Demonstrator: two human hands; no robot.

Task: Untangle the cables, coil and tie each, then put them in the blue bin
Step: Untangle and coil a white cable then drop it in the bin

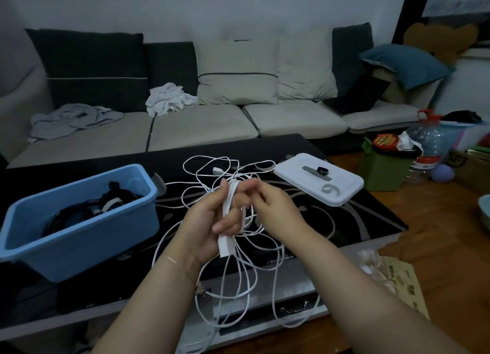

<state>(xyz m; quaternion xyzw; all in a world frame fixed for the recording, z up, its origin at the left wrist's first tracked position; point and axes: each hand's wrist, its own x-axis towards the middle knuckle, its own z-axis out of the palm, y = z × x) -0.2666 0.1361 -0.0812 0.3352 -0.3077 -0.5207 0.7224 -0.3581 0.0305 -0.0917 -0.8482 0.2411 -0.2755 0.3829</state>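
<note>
A: The left hand [209,221] is gripping a bundle of the white cable [230,202], fingers curled round it with a flat white plug end showing below the palm. The right hand [267,202] is pinching a strand just beside the bundle.

B: And the risk?

A: Loose loops are spreading over the black table [344,221] behind the hands and hanging past its near edge. Pulling on a strand is likely tightening a crossing rather than freeing it, and a hanging loop could be catching on the drawer handle [294,310] below.

B: Room for moving?

A: The blue bin [79,237] is standing just left of the hands, already holding dark coiled cables. The white lid [318,184], carrying grey ties, is lying to the right. Between them the trailing loops are occupying the surface.
</note>
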